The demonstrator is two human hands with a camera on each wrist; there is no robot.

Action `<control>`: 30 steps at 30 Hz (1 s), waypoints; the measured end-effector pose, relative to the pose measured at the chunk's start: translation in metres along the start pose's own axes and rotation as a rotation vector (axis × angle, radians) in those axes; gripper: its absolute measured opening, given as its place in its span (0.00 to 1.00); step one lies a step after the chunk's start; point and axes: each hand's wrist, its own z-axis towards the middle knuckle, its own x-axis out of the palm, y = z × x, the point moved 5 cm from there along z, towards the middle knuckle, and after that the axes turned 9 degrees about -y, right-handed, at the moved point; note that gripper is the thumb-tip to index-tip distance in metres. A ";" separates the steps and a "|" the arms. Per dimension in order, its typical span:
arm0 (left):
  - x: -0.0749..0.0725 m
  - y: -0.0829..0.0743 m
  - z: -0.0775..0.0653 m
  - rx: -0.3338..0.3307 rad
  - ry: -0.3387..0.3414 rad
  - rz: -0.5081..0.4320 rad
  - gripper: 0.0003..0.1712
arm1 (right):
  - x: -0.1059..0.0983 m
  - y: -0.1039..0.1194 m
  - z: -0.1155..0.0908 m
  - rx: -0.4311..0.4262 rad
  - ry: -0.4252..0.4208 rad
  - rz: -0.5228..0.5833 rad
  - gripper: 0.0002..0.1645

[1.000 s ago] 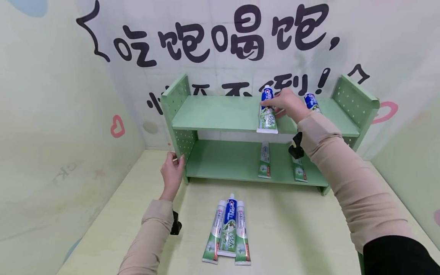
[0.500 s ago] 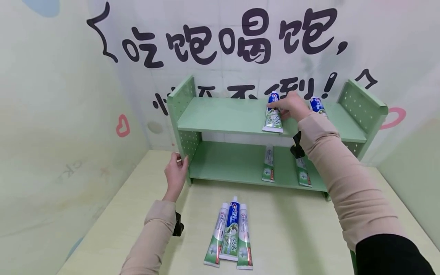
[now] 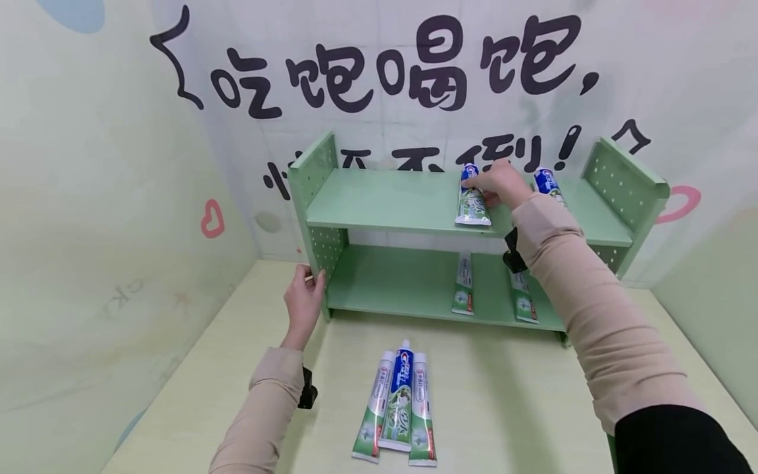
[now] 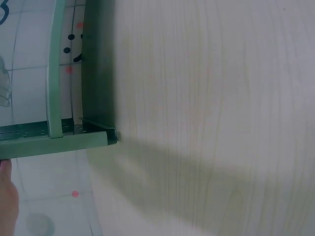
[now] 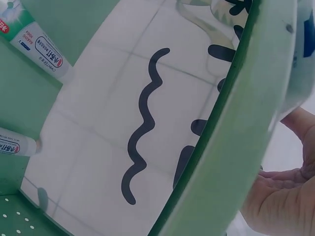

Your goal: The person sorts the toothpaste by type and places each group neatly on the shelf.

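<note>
My right hand (image 3: 502, 183) holds a blue, white and green toothpaste tube (image 3: 474, 209) on the upper board of a green two-tier shelf (image 3: 385, 197). The tube's flat end points to the front edge and its cap to the wall. In the right wrist view that hand (image 5: 280, 187) is partly hidden behind the board's edge. With thumb and curled fingers, my left hand (image 3: 303, 303) grips the shelf's left side panel near its foot. Another blue-capped tube (image 3: 547, 181) lies farther right on the upper board, partly covered by my right forearm.
Two slimmer white and green tubes lie on the lower board, one (image 3: 464, 286) mid-right and one (image 3: 522, 299) beside my right sleeve. On the pale wooden table (image 3: 503, 395) in front, a blue tube (image 3: 398, 401) lies between two white ones. A lettered wall stands behind the shelf.
The tube in my right hand has come down and slid slightly back on the upper board. My left hand keeps its hold on the side panel. The head view has shifted a little.
</note>
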 end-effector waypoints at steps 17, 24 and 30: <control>-0.002 -0.002 0.002 0.019 -0.013 0.010 0.13 | -0.018 0.002 -0.019 -0.051 0.043 0.106 0.33; -0.002 0.000 -0.001 0.010 -0.011 0.018 0.13 | -0.019 0.005 -0.035 -0.112 0.099 0.028 0.40; 0.000 0.000 -0.001 0.010 -0.004 0.012 0.13 | -0.022 0.010 -0.046 -0.170 0.120 0.047 0.42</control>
